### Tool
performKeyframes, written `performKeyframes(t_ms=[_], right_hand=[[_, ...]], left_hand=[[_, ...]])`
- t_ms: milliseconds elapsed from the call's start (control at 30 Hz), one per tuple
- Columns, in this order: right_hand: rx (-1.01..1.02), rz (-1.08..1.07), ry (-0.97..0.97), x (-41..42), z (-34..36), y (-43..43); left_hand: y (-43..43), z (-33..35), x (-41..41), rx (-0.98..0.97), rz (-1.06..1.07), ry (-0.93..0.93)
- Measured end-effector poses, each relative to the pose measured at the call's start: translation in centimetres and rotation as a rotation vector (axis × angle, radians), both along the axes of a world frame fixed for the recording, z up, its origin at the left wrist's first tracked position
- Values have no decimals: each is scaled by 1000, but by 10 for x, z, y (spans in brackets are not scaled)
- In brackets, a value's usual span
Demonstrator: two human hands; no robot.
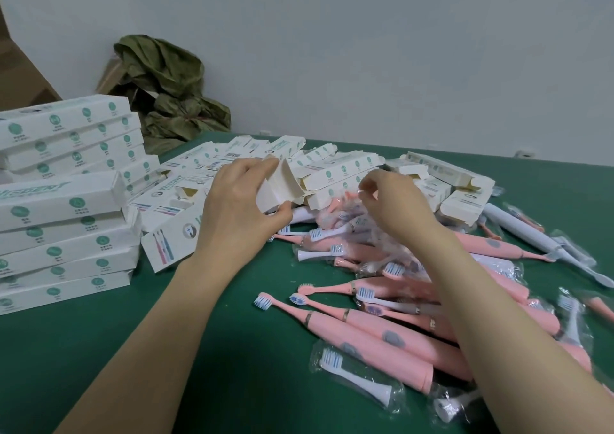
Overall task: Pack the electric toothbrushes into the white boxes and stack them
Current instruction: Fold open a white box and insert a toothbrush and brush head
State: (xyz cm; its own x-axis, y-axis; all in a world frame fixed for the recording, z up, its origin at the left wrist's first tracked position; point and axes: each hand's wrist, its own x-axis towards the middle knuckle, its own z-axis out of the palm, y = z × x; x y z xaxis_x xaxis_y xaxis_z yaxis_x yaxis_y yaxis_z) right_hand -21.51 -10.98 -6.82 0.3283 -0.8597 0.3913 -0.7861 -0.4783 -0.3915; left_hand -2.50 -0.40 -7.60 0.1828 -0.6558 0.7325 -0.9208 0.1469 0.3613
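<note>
My left hand [239, 201] grips the open end of a white box [282, 184], its flaps folded outward. My right hand [392, 198] pinches a clear plastic packet with pink parts [345, 207] just to the right of that open end. Pink electric toothbrushes [375, 337] lie in a heap on the green table under my right forearm, mixed with wrapped white brush heads [358, 377]. A white toothbrush [531, 237] lies at the right. Closed white boxes stand in stacks [66, 227] on the left.
Several open white boxes [349, 168] are piled at the table's middle behind my hands. A crumpled green bag [172, 91] and brown cartons sit against the grey wall at the back left. Bare green table [166, 350] shows in front of the stacks.
</note>
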Motion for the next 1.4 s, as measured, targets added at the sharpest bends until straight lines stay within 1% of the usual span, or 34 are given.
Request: performKeyframes(t_ms=[67, 167, 233, 333, 367, 433, 567, 633, 700, 767, 867, 933, 967, 1000, 1033, 1100, 1133, 1167, 1200, 1267, 1333, 1400], right_hand=[[2, -53, 102, 3, -3, -6], [121, 2, 245, 11, -4, -12], [162, 58, 282, 15, -1, -15], [133, 126, 339, 16, 5, -17], [133, 160, 328, 15, 7, -16], [143, 224, 228, 10, 13, -14], [222, 295, -119, -6, 23, -7], [332, 308, -334, -13, 27, -3], [527, 355, -569, -15, 32, 3], [682, 402, -748, -12, 36, 11], [766, 464, -912, -2, 39, 24], [826, 544, -967, 5, 40, 30], [835, 566, -937, 8, 41, 32], [808, 555, -848, 10, 41, 33], [737, 503, -709, 10, 41, 33], [565, 325, -443, 4, 40, 31], [503, 231, -382, 0, 39, 28], [470, 149, -378, -5, 36, 23], [474, 85, -414, -11, 35, 20], [501, 52, -462, -22, 31, 17], [454, 76, -358, -31, 30, 18], [352, 126, -181, -40, 33, 24]], left_hand=[[0, -1, -1, 9, -3, -5], [0, -2, -1, 13, -10, -5], [1, -1, -1, 5, -10, -2], [1, -1, 0, -3, -12, 7], [1, -1, 0, -5, -11, 10], [0, -1, 1, -9, -10, 11], [0, -2, 2, -14, -16, 12], [0, -2, 2, -11, -16, 10], [0, -2, 2, -5, -14, 9], [-1, -3, 0, 4, -16, 5], [-1, -5, -2, 30, -34, -16], [-1, -6, -3, 47, -36, -29], [-1, -6, -3, 47, -32, -29], [-1, -6, -3, 38, -25, -24], [-1, -5, -2, 26, -17, -18], [-1, -3, 1, 10, -5, -10], [-1, -3, 2, 6, -3, -10], [-1, -3, 3, 3, -2, -14], [-1, -3, 3, 3, -2, -19], [-2, -4, 2, 9, -2, -31], [-3, -5, 2, 17, -5, -41], [-3, -6, 2, 22, -11, -44]])
